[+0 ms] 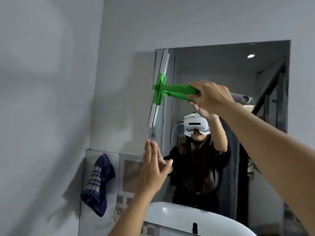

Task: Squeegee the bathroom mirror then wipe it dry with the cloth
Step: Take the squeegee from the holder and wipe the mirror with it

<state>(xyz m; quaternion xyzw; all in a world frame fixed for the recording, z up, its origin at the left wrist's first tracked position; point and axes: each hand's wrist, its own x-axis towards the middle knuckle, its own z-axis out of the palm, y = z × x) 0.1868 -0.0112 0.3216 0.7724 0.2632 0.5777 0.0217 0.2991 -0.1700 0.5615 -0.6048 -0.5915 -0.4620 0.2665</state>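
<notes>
- Our right hand [210, 96] grips the green squeegee [163, 89] handle, its blade upright on the mirror [238, 79] left edge.
- Our left hand [153, 167] is spread flat, holding nothing, fingertips at the mirror's lower corner.

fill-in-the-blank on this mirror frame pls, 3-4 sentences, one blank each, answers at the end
1. The right hand holds the squeegee by its ____ handle.
2. The squeegee blade stands near the mirror's ____ edge.
3. The left hand, open and flat, holds ____.
4. The checked cloth hangs on the wall above and to the left of the ____.

Answers: green; left; nothing; sink
</notes>
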